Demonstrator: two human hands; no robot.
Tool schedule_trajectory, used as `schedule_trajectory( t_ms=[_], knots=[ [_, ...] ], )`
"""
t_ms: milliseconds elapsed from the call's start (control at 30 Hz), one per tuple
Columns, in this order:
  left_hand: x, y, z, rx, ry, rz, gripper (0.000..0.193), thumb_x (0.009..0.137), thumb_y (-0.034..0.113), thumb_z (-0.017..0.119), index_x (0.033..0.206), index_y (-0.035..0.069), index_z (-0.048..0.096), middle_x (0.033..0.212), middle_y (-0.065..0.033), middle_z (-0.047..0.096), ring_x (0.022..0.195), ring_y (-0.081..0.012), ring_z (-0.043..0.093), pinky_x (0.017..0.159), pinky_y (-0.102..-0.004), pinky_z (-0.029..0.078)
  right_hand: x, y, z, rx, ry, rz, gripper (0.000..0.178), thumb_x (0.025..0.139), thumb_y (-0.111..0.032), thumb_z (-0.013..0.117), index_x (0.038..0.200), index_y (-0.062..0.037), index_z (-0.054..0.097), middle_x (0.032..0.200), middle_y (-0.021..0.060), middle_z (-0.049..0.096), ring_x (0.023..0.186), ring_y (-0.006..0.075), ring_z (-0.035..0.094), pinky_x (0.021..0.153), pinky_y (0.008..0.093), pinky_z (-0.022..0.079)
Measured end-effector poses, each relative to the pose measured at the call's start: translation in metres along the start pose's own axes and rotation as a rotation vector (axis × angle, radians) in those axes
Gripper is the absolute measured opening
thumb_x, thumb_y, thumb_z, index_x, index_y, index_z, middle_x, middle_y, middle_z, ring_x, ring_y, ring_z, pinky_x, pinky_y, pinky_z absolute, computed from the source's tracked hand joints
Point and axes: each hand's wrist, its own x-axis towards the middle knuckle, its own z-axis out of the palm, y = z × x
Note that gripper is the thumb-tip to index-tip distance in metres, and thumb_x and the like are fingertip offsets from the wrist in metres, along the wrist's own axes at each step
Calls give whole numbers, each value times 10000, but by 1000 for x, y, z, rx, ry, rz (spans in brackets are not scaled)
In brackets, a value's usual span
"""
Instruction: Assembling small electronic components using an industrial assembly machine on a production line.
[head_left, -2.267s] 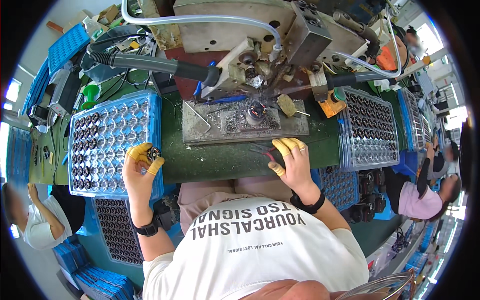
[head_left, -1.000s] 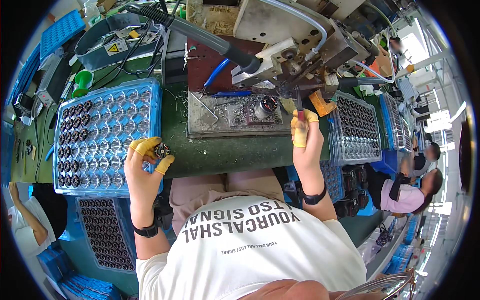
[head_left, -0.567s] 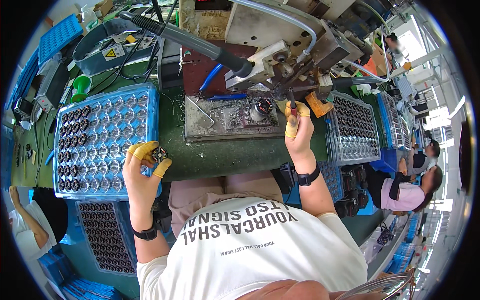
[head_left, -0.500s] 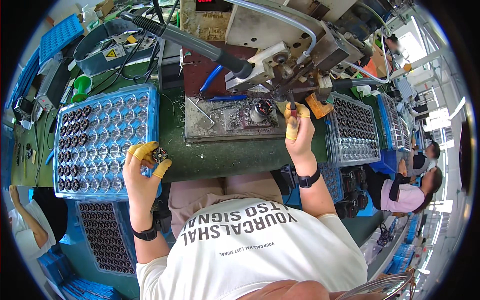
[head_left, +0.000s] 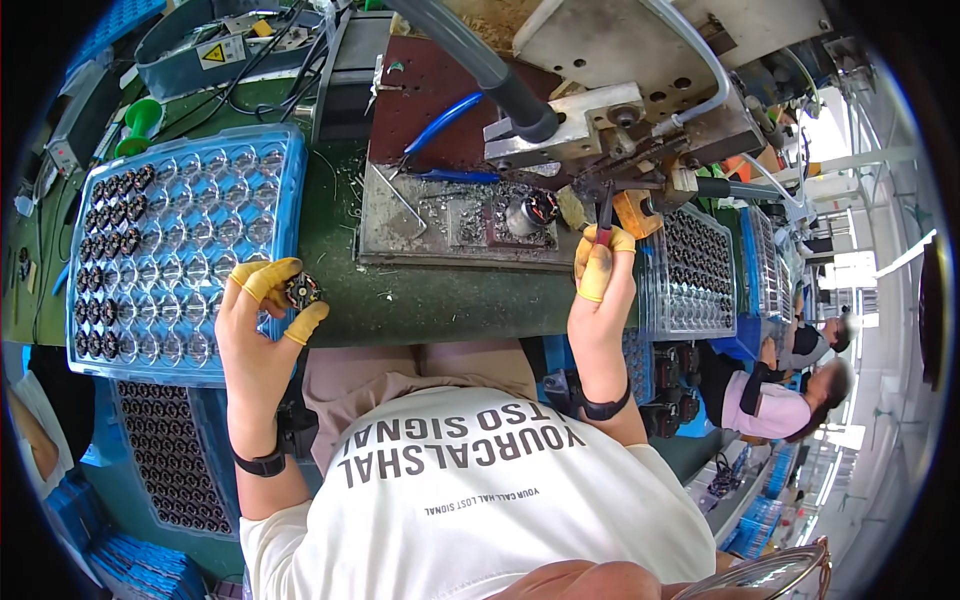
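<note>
My left hand (head_left: 258, 318), with yellow covers on its fingers, pinches a small round black part (head_left: 303, 291) with a metallic centre, like a motor stator. It is held over the bench edge beside a clear-and-blue tray. My right hand (head_left: 603, 290), also in yellow finger covers, is closed round a slim tool with a red handle (head_left: 604, 234); its dark tip points away from me toward the machine, and its exact kind is unclear. Left of that hand, a similar part (head_left: 541, 207) sits on the cylindrical metal holder (head_left: 521, 217) of the machine's base plate.
The tray (head_left: 290, 215) at left has several dark parts in its left columns. Blue-handled pliers (head_left: 440, 125) and a hex key (head_left: 400, 200) lie near the press (head_left: 590, 125). Another filled tray (head_left: 695, 275) stands at right. People sit farther right and at far left.
The whole view has shifted a little. My right hand has drawn slightly back toward me from the machine, still gripping the tool. My left hand keeps the round part beside the tray.
</note>
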Motion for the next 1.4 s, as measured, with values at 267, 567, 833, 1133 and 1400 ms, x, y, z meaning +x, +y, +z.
schedule_trajectory(
  t_ms=[267,567,833,1133,1400],
  knots=[
    [-1,1,1,-10,-10,6,443,657,63,824,1063,35,649,927,-46,551,701,-136,510,636,-249,440,16,42,15,68,45,-255,376,1038,-375,375,1100,-19,480,781,6,478,651,69,399,585,209,331],
    [0,0,0,-2,-14,8,440,651,57,824,1057,33,656,925,-46,555,700,-133,506,633,-249,436,23,43,12,103,7,-271,417,1025,-420,386,1100,-21,481,796,28,520,672,97,456,628,241,396],
    [0,0,0,-11,-13,-19,462,650,49,826,1080,34,657,939,-46,560,701,-129,506,629,-237,439,-26,61,-15,-346,-192,-567,334,934,-264,572,1171,-30,549,1099,159,500,974,317,524,853,410,441],
    [1,0,4,23,-14,-23,437,645,35,831,1054,30,677,931,-36,566,703,-119,508,615,-226,432,-26,62,-10,-407,-28,-520,475,843,-399,672,1198,-93,597,1137,87,551,1049,300,503,930,435,364],
    [3,-2,6,84,-20,-37,393,664,17,815,1027,14,662,933,-44,572,701,-115,522,609,-231,437,34,23,21,-18,26,-332,497,720,-321,812,1081,-38,622,1035,105,608,1002,315,528,923,428,376]
  ],
)
